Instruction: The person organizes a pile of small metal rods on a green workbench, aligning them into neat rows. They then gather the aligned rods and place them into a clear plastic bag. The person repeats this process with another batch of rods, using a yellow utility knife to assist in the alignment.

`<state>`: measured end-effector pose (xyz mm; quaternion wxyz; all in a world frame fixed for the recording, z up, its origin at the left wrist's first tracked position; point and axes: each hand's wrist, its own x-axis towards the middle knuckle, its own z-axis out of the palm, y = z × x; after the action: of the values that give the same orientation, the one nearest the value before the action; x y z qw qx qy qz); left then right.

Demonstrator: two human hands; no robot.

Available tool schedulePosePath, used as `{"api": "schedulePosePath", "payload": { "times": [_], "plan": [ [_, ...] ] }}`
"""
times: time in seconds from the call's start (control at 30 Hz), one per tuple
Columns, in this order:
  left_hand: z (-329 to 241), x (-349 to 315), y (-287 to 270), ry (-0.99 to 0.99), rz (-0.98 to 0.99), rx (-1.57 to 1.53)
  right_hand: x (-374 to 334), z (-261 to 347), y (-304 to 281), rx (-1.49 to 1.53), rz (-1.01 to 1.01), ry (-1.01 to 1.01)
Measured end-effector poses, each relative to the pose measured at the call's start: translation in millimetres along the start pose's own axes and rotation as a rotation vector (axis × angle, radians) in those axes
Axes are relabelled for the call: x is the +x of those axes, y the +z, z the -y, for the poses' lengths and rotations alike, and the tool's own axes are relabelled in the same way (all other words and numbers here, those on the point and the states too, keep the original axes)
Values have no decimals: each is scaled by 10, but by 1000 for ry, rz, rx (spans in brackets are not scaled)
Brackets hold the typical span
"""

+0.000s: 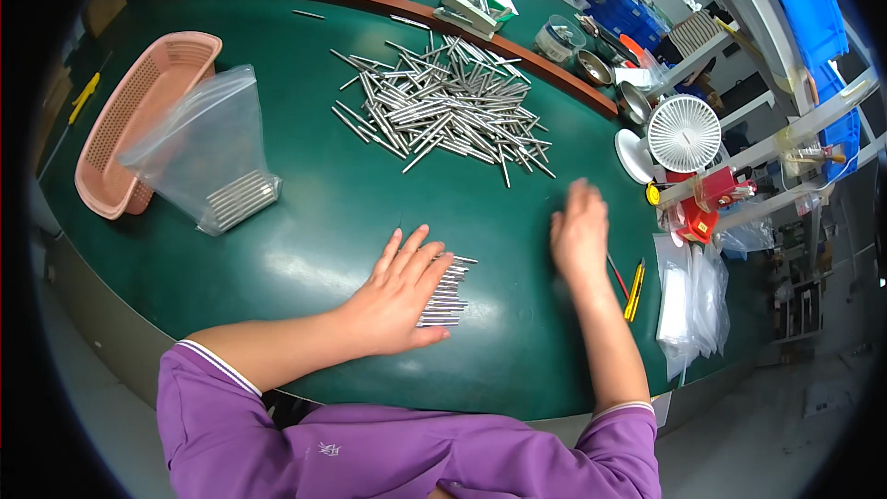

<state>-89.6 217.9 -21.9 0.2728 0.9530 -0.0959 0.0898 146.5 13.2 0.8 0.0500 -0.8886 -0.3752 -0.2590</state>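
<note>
My left hand lies flat with fingers spread, over a row of slim metal rods set side by side on the green table. Its palm hides the rods' left ends. Farther right, my right hand is over the table, smeared by motion; whether its fingers hold anything does not show. Beyond both hands is a large loose heap of similar metal rods, pointing every way. To the left of my left hand rests a clear plastic bag with several rods lined up in its lower end.
A pink basket stands under the bag's edge at the left. A wooden strip curves behind the heap, near a stapler. At right are a white fan, a yellow cutter knife and plastic bags.
</note>
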Motion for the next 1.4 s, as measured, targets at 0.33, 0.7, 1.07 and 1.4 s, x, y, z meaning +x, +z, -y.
{"api": "schedulePosePath", "payload": {
  "times": [0.33,0.7,1.07,1.4],
  "plan": [
    [42,30,-6,50,65,-12,479,494,314,429,170,142],
    [-1,12,-20,1,-84,34,18,805,-368,717,491,-201],
    [59,40,10,-7,10,-9,732,1238,330,657,194,-326],
    [24,31,27,-54,-63,-21,611,958,-35,769,362,-364]
  ]
}}
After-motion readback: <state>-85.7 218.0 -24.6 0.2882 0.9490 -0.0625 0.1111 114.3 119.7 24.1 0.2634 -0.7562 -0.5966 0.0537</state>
